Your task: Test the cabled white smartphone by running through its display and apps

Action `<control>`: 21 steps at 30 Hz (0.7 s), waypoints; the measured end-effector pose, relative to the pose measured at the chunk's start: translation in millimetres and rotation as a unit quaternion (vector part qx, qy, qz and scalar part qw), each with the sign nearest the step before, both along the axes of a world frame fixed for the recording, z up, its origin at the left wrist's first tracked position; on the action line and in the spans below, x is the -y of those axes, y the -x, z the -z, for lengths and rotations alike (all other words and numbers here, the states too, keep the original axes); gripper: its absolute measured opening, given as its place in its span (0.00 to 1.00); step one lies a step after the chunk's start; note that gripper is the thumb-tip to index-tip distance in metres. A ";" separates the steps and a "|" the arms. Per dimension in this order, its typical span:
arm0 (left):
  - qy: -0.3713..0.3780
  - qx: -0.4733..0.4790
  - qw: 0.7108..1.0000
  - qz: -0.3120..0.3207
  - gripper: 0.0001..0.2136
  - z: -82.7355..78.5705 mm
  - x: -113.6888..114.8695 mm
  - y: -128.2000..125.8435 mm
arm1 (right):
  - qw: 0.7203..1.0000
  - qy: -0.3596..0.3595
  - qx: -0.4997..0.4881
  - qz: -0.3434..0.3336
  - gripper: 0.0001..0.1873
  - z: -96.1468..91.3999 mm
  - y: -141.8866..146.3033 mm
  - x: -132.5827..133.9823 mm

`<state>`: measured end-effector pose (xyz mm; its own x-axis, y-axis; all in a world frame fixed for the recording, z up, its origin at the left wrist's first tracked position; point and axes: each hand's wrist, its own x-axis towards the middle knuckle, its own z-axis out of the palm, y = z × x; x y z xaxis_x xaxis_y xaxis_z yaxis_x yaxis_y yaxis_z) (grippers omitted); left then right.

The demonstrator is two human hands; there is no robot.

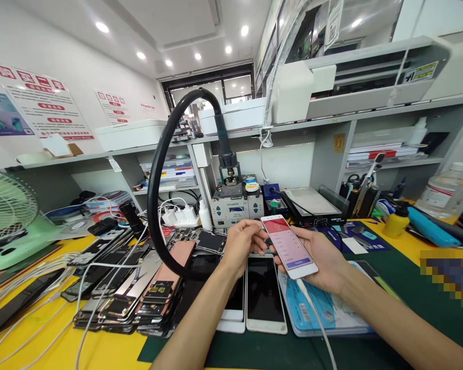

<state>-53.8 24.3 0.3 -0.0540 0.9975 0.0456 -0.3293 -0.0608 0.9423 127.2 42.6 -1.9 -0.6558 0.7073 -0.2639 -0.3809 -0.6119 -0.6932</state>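
A white smartphone (289, 246) rests tilted in my right hand (324, 257), its screen lit with a red header above a pale list. From its lower edge runs a white charging cable (316, 313). My left hand (245, 241) is at the phone's upper left side, fingers curled and pinched together; whether something small is between them is hidden. Below the hands, a white-framed phone (266, 295) with a dark screen lies on the green mat (254, 352). Left of it, partly behind my left forearm, are more white phones (231, 326).
Stacks of phone parts (158, 303) stand at left, beside loose white cables (42, 303) and a green fan (15, 221). A black hose (154, 180) arches over the hot-air station (235, 208). A blue-and-white package (312, 308) lies under my right forearm. A yellow bottle (397, 223) stands at right.
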 end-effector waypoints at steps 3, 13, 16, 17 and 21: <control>0.019 0.029 0.999 0.028 0.09 2.6 -1.7 -0.8 | 1.000 0.001 -0.004 0.005 0.22 -1.0 -0.1 -0.4; 0.096 0.105 0.985 0.093 0.08 0.5 -2.5 -0.3 | 1.000 0.012 -0.001 0.026 0.22 -4.0 0.6 -0.2; 0.100 0.104 0.985 0.091 0.06 1.3 -2.4 -1.8 | 1.000 0.003 -0.017 0.015 0.21 -2.6 0.0 0.0; 0.103 0.103 0.985 0.092 0.06 1.6 -2.3 -2.4 | 1.000 -0.001 -0.021 0.010 0.21 -2.0 -0.2 -0.2; 0.115 0.100 0.983 0.097 0.09 2.4 -2.5 -3.5 | 1.000 -0.002 -0.023 0.006 0.21 -0.2 -0.6 -1.1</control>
<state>-50.3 26.8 -2.1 0.1544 0.9724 -0.1751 -0.4936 0.2295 0.8389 127.8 43.7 -1.8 -0.6591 0.7157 -0.2310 -0.4186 -0.6043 -0.6780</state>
